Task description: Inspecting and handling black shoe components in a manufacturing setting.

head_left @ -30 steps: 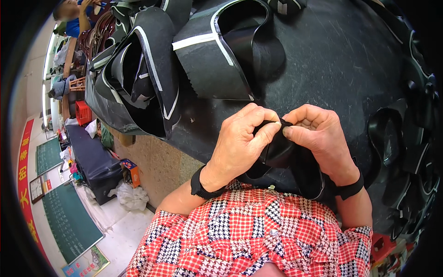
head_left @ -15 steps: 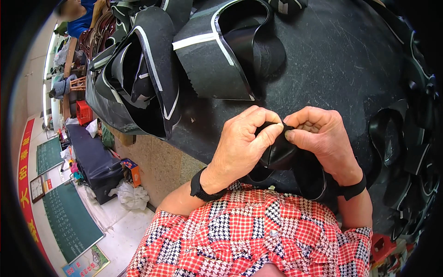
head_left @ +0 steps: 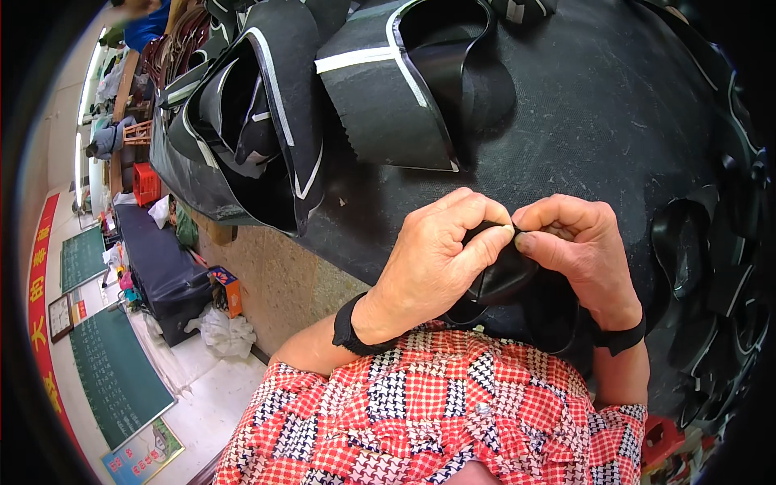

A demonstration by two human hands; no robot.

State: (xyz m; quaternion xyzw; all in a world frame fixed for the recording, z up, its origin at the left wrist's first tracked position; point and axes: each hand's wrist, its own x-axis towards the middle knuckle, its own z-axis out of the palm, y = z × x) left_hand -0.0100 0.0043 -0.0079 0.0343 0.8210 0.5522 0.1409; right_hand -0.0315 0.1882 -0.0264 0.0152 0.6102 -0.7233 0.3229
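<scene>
Both hands meet over the near part of the black table [head_left: 582, 105], pinching the edge of a black leather-like piece [head_left: 505, 279]. My left hand [head_left: 449, 242] has thumb and forefinger pressed together on that edge. Close beside it, my right hand [head_left: 586, 246] pinches the same edge between thumb and bent fingers. The piece hangs below the fingertips, with a seam line running down it; its lower part is lost against other dark material near my lap. Beyond the hands stands a curved black piece with white tape strips [head_left: 388, 105].
More black taped pieces [head_left: 267, 121] are heaped at the far left of the table. Several black looped pieces [head_left: 687, 242] line the right edge. Off to the left are a dark padded bench [head_left: 158, 259], a red crate [head_left: 145, 184] and a white plastic bag [head_left: 226, 333].
Both hands have shifted slightly right and nearer in the picture, still pinching the black piece. The view has also moved a little; the grip looks much the same.
</scene>
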